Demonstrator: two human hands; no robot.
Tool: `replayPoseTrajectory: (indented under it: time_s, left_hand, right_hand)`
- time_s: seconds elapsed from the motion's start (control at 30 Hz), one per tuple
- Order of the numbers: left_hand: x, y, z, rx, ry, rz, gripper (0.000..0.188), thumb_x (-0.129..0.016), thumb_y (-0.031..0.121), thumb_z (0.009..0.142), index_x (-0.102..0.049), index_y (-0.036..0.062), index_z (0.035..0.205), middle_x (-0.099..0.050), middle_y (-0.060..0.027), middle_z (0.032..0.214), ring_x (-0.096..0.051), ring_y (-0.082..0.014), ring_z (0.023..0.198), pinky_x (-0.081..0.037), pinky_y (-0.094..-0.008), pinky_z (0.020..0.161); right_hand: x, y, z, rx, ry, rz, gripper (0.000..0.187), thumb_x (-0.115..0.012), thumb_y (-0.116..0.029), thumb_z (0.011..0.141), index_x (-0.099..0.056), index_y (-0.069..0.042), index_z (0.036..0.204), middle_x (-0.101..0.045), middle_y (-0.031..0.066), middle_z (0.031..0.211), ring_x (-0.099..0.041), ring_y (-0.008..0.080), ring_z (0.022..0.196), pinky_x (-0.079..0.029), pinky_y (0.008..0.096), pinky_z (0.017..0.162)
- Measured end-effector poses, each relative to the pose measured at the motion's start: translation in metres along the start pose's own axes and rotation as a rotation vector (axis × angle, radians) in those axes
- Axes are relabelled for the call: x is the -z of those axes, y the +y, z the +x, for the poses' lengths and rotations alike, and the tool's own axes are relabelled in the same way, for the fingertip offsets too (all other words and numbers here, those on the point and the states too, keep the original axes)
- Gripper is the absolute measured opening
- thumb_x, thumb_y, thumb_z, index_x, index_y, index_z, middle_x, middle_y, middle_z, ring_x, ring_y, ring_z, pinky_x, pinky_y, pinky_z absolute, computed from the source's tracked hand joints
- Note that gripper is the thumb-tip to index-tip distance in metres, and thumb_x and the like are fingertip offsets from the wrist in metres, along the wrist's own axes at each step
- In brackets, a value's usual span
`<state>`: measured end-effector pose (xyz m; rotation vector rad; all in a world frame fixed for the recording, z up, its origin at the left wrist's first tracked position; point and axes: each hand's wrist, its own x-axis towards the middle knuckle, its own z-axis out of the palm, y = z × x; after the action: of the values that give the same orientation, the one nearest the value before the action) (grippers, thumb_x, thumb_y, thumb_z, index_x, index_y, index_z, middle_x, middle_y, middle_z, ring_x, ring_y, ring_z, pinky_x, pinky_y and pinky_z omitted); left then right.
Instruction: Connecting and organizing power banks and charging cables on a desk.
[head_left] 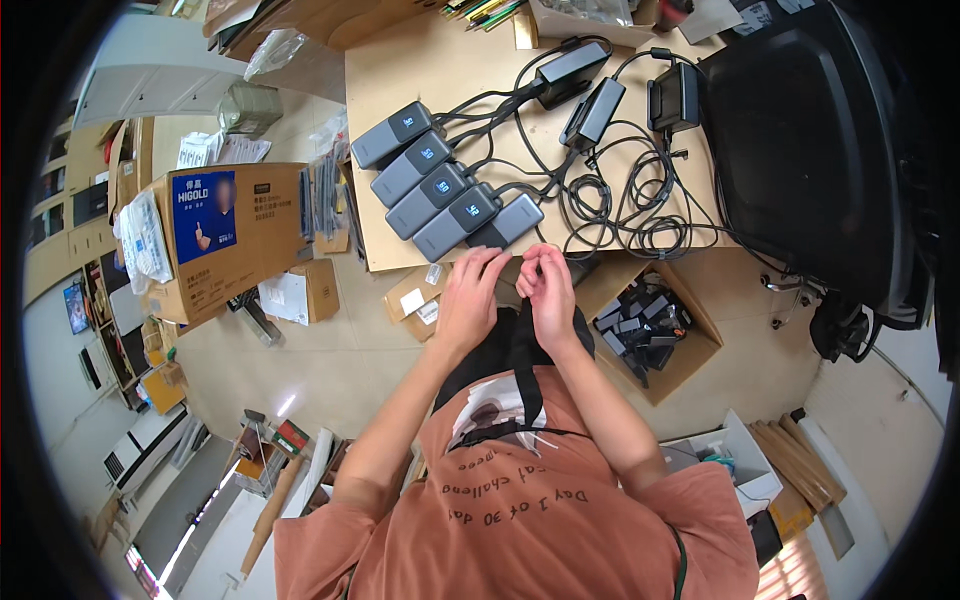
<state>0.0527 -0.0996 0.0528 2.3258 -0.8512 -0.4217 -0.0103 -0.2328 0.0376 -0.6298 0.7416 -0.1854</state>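
My left hand (471, 300) is at the table's front edge, its fingers bent and thumb drawn in at the tips. Close beside it, my right hand (548, 297) has its fingers curled together. The fingertips of both nearly meet; anything between them is too small to make out. Just beyond them lies a grey power bank (519, 217) with no lit display showing. To its left, several grey power banks lie in a slanted row, including a front one (446, 234) and a far one (384, 140), with lit displays and black cables plugged in.
Black power adapters (592, 112) and coiled cables (655, 225) cover the table's right part. A black chair (800, 150) stands at the right. Below the table edge, an open carton (690, 355) holds dark devices. A large cardboard box (265, 235) stands at the left.
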Motion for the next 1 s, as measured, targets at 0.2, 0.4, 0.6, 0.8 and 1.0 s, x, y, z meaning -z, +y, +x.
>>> replayPoseTrajectory:
  time_s: [0.2,0.4,0.6,0.8,1.0]
  left_hand:
    - [-0.005,-0.022,0.038,-0.547,-0.327,0.573,0.063,-0.059,0.02,0.09,-0.045,0.0168,0.151,-0.039,-0.0065,0.161,-0.031,-0.0326,0.151,-0.029,-0.0449,0.123]
    - [-0.033,-0.022,0.082,-0.835,-0.289,0.77,0.052,-0.058,0.026,0.092,-0.049,0.0145,0.141,-0.043,-0.011,0.156,-0.036,-0.0288,0.148,-0.029,-0.0414,0.123]
    - [-0.029,-0.022,0.055,-0.352,-0.181,0.283,0.051,-0.074,0.016,0.08,-0.056,0.0072,0.127,-0.061,-0.0106,0.116,-0.059,-0.0309,0.115,-0.045,-0.0422,0.102]
    - [-0.028,-0.024,-0.03,0.348,0.124,0.13,0.063,-0.09,0.024,0.071,-0.059,0.0029,0.122,-0.062,-0.0155,0.111,-0.059,-0.0369,0.108,-0.048,-0.0456,0.093]
    - [-0.065,-0.034,-0.034,0.542,0.387,0.131,0.067,-0.093,0.027,0.069,-0.06,0.0031,0.122,-0.061,-0.0162,0.109,-0.058,-0.0373,0.105,-0.047,-0.0462,0.092]
  right_hand:
    - [0.016,-0.041,-0.031,-0.051,-0.08,-0.088,0.02,-0.043,-0.02,0.11,-0.053,-0.007,0.1,-0.037,-0.0062,0.07,-0.028,0.0018,0.056,-0.023,0.0203,0.05]
    - [0.02,-0.08,-0.02,0.02,0.004,0.036,0.016,-0.044,-0.019,0.108,-0.052,-0.007,0.103,-0.038,-0.0045,0.07,-0.032,0.0049,0.059,-0.027,0.0218,0.055]
    - [0.025,-0.089,-0.001,0.096,-0.016,0.092,0.019,-0.044,-0.014,0.104,-0.05,-0.006,0.12,-0.048,0.0005,0.08,-0.043,0.0113,0.069,-0.036,0.0267,0.065]
    - [0.026,-0.066,0.047,0.117,-0.005,-0.264,0.027,-0.05,-0.017,0.108,-0.047,0.0,0.128,-0.072,0.0136,0.108,-0.064,0.0159,0.097,-0.046,0.0276,0.082]
    - [0.015,-0.05,0.096,0.465,0.133,-0.943,0.026,-0.061,-0.02,0.103,-0.062,0.002,0.117,-0.072,0.0066,0.091,-0.06,0.0119,0.082,-0.049,0.0284,0.077]
